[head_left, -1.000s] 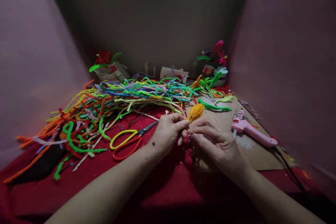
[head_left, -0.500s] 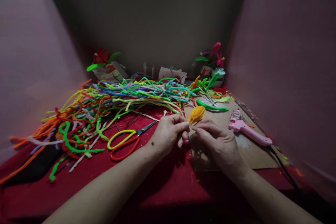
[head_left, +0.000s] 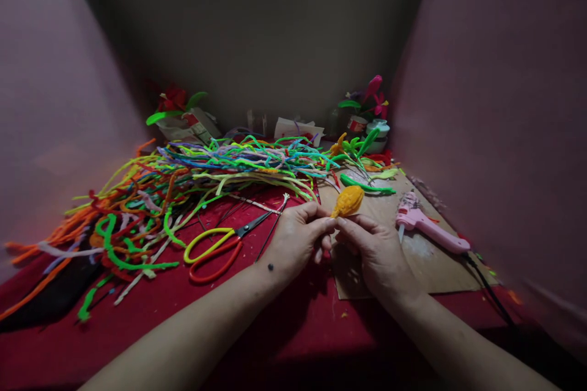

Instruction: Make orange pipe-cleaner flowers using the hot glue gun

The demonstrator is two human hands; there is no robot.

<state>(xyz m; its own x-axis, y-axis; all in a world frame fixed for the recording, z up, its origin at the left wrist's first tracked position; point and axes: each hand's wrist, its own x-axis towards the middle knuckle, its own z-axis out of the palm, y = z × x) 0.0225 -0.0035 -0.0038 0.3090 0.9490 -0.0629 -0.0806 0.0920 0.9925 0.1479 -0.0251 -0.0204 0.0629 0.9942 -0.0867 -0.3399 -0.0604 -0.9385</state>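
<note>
A small orange pipe-cleaner bud (head_left: 348, 200) stands up between my two hands at the centre of the table. My left hand (head_left: 297, 238) pinches its base with thumb and fingers closed. My right hand (head_left: 375, 247) meets it from the right, fingertips pinched at the same base. Both hands hover over the near edge of a brown cardboard sheet (head_left: 435, 263).
A big heap of coloured pipe cleaners (head_left: 192, 177) covers the left and back of the red cloth. Yellow-and-red scissors (head_left: 220, 245) lie left of my hands. A pink glue gun (head_left: 428, 229) rests on the cardboard. Finished flowers (head_left: 373, 95) stand at the back.
The orange bud has tipped a little to the right and sits slightly higher. My right hand's fingers have drawn in closer to its base. The view drifted slightly.
</note>
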